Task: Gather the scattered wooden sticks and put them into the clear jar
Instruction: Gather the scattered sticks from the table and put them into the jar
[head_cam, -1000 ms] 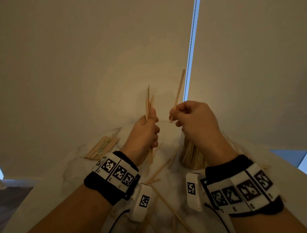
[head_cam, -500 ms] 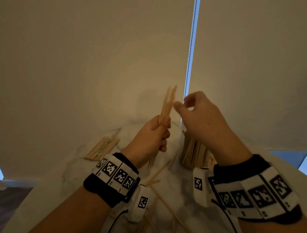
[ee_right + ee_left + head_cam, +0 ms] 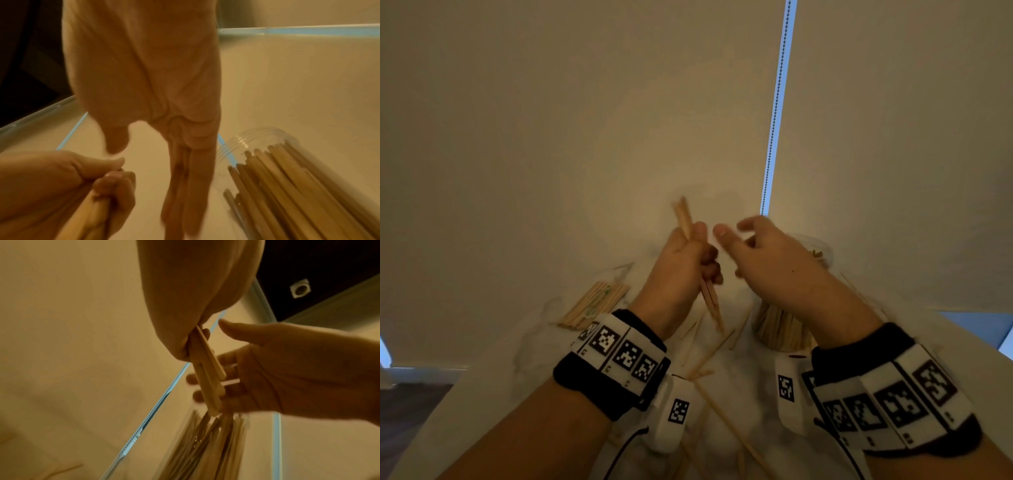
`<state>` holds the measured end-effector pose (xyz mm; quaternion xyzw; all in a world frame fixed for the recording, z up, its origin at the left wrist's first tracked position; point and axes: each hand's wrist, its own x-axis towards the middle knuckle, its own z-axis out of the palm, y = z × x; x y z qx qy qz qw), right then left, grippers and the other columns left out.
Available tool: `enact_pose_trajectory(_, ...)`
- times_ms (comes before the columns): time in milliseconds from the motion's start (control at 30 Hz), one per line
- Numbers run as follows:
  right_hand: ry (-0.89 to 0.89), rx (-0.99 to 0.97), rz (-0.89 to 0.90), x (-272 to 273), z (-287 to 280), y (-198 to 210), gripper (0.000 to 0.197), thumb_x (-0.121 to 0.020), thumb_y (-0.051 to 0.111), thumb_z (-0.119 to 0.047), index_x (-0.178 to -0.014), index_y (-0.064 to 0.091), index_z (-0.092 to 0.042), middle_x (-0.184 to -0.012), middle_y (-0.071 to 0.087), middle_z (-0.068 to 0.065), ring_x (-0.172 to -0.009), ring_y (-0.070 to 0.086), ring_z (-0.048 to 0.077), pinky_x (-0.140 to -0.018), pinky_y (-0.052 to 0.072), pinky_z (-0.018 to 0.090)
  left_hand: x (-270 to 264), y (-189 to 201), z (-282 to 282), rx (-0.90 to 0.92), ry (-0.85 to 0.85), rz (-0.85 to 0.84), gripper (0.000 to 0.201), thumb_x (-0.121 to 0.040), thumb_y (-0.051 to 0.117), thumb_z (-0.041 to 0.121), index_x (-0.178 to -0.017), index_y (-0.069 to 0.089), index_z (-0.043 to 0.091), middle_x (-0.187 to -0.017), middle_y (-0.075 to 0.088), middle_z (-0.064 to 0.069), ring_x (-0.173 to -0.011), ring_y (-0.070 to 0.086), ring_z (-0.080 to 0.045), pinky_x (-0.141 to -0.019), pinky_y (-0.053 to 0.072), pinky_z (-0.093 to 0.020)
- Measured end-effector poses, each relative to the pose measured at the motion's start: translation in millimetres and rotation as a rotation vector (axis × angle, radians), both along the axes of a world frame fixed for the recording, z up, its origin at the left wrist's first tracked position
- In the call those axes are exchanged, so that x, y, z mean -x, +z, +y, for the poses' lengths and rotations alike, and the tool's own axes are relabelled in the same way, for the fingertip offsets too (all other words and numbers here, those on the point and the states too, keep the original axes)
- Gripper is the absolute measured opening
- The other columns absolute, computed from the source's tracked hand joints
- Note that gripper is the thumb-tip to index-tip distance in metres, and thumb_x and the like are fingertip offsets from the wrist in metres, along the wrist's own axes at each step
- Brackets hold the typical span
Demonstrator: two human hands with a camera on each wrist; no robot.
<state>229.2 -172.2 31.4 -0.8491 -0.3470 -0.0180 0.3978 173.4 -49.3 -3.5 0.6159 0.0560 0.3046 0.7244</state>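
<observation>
Table (image 3: 493, 373): white, marbled, under both raised forearms.
Clear jar (image 3: 784, 329): upright on the table beneath the right wrist, packed with sticks, mouth uncovered.
Right hand (image 3: 767, 260): raised above the jar, fingers loosely spread, nothing held, just beside the left.
Left hand (image 3: 685, 260): fisted around a small bundle of sticks (image 3: 709, 298), ends jutting above and below.
Neat stack of sticks (image 3: 594, 305): far left on the table.
Loose sticks (image 3: 717, 346): scattered between the wrists.
</observation>
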Motion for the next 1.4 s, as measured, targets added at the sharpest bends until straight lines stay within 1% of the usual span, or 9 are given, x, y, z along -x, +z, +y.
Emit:
enact_pose_trajectory(133,0.241,0.193,0.383,9.4,5.3,-15.3,0.056,-0.084,0.071,-0.050,-0.119,0.049,-0.013,-0.097,0.072,0.006,-0.076,0.073,0.018,-0.073,0.062,0.039,-0.5,4.3,12.0,0.329,0.063,-0.232,0.016,-0.110,0.037,0.024,-0.115,0.044,0.011,-0.073,0.055,-0.003,-0.061,0.060,-0.016,-0.077,0.059,-0.038)
enact_pose_trajectory(233,0.219,0.103,0.209,9.7,20.5,-22.9,0.032,-0.087,0.066,-0.040,-0.110,0.056,-0.020,-0.087,0.067,0.001,-0.072,0.064,0.015,-0.066,0.056,0.038,1.0,3.4,6.2,0.293,0.045,-0.218,0.027,-0.110,0.034,0.028,-0.127,0.041,0.008,-0.093,0.071,-0.012,-0.084,0.074,-0.025,-0.069,0.061,-0.033)
enact_pose_trajectory(367,0.186,0.069,-0.047,8.1,25.1,-24.6,0.029,-0.101,0.045,-0.048,-0.116,0.057,-0.026,-0.086,0.064,-0.005,-0.076,0.061,0.012,-0.059,0.042,0.027,0.9,1.9,-2.4,0.229,-0.084,-0.172,0.026,-0.111,0.028,0.028,-0.126,0.039,0.009,-0.111,0.073,-0.019,-0.104,0.072,-0.031,-0.085,0.060,-0.039)
enact_pose_trajectory(600,0.266,0.391,-0.120,3.6,4.5,-14.9,0.033,-0.103,0.036,-0.051,-0.090,0.048,-0.023,-0.077,0.056,-0.004,-0.068,0.052,0.010,-0.059,0.038,0.027,12.5,24.9,32.7,0.299,0.087,-0.120,0.032,-0.101,0.056,0.036,-0.124,0.048,0.015,-0.113,0.075,-0.014,-0.103,0.073,-0.031,-0.087,0.054,-0.040)
enact_pose_trajectory(767,0.309,0.450,-0.106,11.8,4.3,-8.8,0.030,-0.099,0.044,-0.054,-0.086,0.049,-0.028,-0.079,0.056,-0.006,-0.071,0.053,0.009,-0.063,0.041,0.027,26.7,35.5,44.1,0.146,0.038,0.064,0.045,-0.104,0.046,0.042,-0.130,0.055,0.007,-0.106,0.077,-0.013,-0.101,0.073,-0.030,-0.097,0.052,-0.048)
enact_pose_trajectory(1033,0.002,0.387,-0.347,0.1,10.2,-21.3,0.033,-0.092,0.058,-0.046,-0.088,0.068,-0.014,-0.065,0.052,-0.004,-0.068,0.058,0.019,-0.060,0.041,0.027,27.9,30.6,18.8,-0.286,-0.041,0.363,0.049,-0.104,0.045,0.043,-0.099,0.076,0.006,-0.092,0.078,-0.008,-0.079,0.074,-0.021,-0.069,0.061,-0.032)
enact_pose_trajectory(1200,-0.011,0.388,-0.235,-5.5,5.8,-20.3,0.037,-0.080,0.072,-0.050,-0.079,0.061,-0.015,-0.064,0.052,-0.005,-0.063,0.054,0.015,-0.049,0.033,0.024,26.0,20.4,23.0,-0.655,0.062,0.476,0.050,-0.091,0.064,0.055,-0.071,0.078,0.011,-0.053,0.060,0.000,-0.041,0.041,-0.008,-0.042,0.035,-0.018)
enact_pose_trajectory(1300,0.064,0.223,-0.155,-5.7,-2.4,-7.1,0.047,-0.068,0.077,-0.065,-0.086,0.059,-0.025,-0.076,0.061,-0.007,-0.069,0.058,0.009,-0.054,0.037,0.026,23.9,17.5,32.5,-0.453,0.106,0.420,0.049,-0.086,0.073,0.049,-0.063,0.073,0.007,-0.049,0.050,0.000,-0.041,0.036,-0.012,-0.043,0.031,-0.024)
enact_pose_trajectory(1400,0.069,0.038,-0.168,-9.1,-13.3,8.1,0.053,-0.076,0.053,-0.080,-0.082,0.065,-0.029,-0.072,0.066,-0.006,-0.064,0.060,0.007,-0.057,0.041,0.025,21.8,15.7,34.5,-0.224,0.091,0.321,0.045,-0.089,0.072,0.044,-0.068,0.071,0.005,-0.050,0.047,0.001,-0.042,0.032,-0.011,-0.041,0.027,-0.022)
